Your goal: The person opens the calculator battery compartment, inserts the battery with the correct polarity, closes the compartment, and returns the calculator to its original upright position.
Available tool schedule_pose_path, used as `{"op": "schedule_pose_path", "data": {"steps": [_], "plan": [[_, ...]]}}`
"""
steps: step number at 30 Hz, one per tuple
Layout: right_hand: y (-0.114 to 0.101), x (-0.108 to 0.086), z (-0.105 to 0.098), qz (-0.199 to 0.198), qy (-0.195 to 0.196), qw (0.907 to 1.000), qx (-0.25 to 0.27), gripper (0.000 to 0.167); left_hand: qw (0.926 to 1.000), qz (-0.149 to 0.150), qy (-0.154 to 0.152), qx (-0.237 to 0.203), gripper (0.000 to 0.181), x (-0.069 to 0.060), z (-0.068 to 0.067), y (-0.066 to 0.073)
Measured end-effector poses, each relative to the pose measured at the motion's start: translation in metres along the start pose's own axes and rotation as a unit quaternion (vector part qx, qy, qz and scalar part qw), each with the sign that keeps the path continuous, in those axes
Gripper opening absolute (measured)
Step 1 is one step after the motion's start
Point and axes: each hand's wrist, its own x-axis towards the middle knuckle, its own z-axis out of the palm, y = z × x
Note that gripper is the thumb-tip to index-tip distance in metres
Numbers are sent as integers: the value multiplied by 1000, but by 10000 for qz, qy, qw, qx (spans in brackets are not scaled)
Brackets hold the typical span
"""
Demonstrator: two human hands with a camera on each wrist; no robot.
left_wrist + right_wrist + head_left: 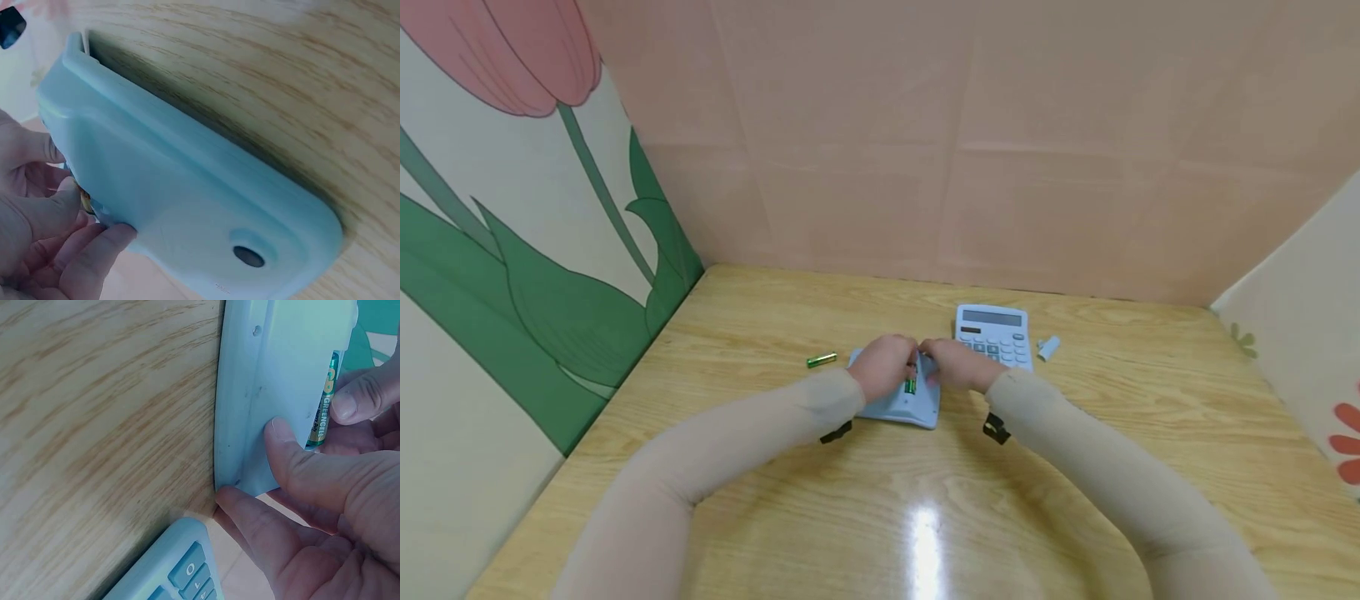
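Note:
A light blue calculator (891,408) lies face down, its back up, between both hands. In its compartment shows a green AA-size battery (323,403). My left hand (883,365) has curled fingers at the compartment, with the thumb against the battery; in the left wrist view the battery's gold part (85,201) peeks out beside the thumb tip. My right hand (958,364) grips the calculator's edge, thumb (281,431) on the back and fingers at the rim. The left fingers partly hide the compartment in the head view.
A second light blue calculator (992,321) lies face up behind the right hand. To its right is a small light blue cover (1049,347). Another green battery (822,360) lies left of the hands on the wooden table (760,308). A pink backdrop rises behind.

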Motion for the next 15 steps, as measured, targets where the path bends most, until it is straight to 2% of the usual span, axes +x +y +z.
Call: {"op": "schedule_pose_path", "data": {"steps": [5,15], "plan": [[1,1,0,-30,22,10000,-42,53,9999,-10,64,-122,11,1,0,-2],[1,3,2,-10,-41,10000,-1,53,9999,44,-118,-26,15,3,-2,-3]]}}
